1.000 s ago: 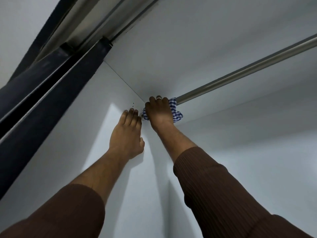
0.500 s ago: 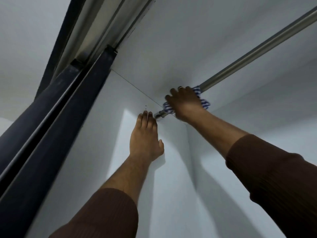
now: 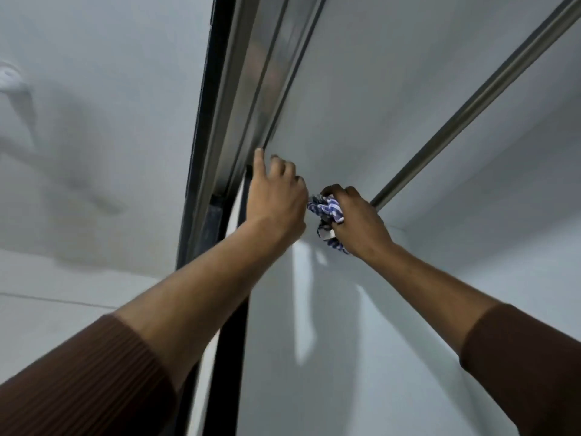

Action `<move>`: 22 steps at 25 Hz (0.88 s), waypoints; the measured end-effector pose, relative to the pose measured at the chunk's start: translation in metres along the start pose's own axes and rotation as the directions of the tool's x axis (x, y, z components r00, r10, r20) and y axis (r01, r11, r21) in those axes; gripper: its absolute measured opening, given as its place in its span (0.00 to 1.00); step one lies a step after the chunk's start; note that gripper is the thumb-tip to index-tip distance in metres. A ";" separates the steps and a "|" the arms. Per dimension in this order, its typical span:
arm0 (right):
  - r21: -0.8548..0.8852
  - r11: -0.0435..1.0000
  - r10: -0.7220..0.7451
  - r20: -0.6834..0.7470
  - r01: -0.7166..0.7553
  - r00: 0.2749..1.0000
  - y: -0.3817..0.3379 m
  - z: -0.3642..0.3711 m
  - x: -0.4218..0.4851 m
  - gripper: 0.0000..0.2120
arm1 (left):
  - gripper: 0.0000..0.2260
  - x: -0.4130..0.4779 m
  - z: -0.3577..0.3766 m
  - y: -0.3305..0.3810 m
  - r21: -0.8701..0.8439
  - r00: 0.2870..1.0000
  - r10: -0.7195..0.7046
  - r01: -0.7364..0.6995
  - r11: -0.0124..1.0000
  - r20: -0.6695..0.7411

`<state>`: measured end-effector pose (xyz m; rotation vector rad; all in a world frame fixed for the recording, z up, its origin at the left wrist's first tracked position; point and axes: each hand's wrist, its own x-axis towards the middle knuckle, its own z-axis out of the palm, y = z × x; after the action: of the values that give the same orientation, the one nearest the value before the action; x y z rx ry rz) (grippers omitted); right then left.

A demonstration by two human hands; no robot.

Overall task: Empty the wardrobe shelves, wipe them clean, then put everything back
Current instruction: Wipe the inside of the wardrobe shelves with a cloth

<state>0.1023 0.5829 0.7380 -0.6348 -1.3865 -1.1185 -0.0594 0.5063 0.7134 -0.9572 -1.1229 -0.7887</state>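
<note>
With the right hand (image 3: 358,221) clenched round the bunched checked cloth (image 3: 327,212) at the hanging rail's (image 3: 471,102) end, the loosely open left hand (image 3: 276,193) seemingly braced near the door track (image 3: 251,89), firm strokes into that top corner suited

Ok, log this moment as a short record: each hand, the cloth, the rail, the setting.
left hand: raised to the door track, index finger at its edge, holds nothing
right hand: grips the cloth
cloth: blue and white check, bunched, near the end of the rail
rail: bare metal, runs under the top panel
setting: inside the wardrobe's upper corner, camera looking up
</note>
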 end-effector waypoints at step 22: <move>0.303 0.881 0.367 0.047 -0.363 0.929 -0.007 0.101 0.017 0.21 | 0.44 -0.035 0.053 -0.030 -0.915 0.976 -0.124 0.213 0.342 0.180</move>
<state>0.0494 0.6661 0.7667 -0.6281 -1.3261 -0.5883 -0.1148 0.5444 0.6941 -1.8708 -0.7618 -1.6842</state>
